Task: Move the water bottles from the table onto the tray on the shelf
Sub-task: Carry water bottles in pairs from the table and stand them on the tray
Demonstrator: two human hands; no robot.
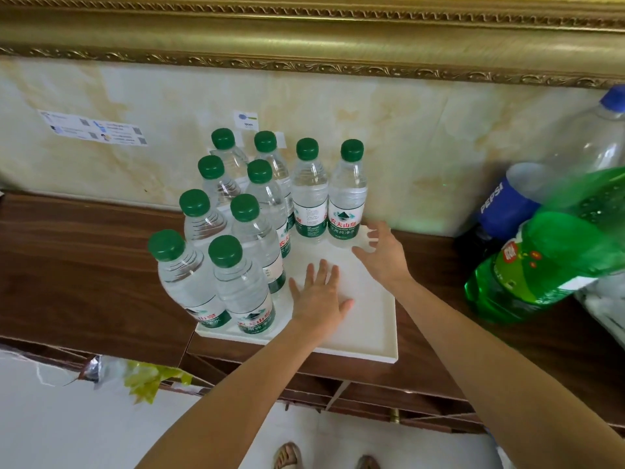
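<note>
Currently, ten water bottles (257, 228) stand on the white tray (368, 340), filling its left and rear, while the left hand (319, 296) and right hand (380, 253), fingers spread, hold nothing over its bare right portion.

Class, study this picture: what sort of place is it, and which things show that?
Probably a home or guest room: a dark wooden shelf against a marbled wall, an ornate gold frame, and large soft drink bottles.

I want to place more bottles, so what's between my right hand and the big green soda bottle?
In the head view, only bare dark wooden shelf top lies between the right hand and the large green plastic soda bottle.
</note>
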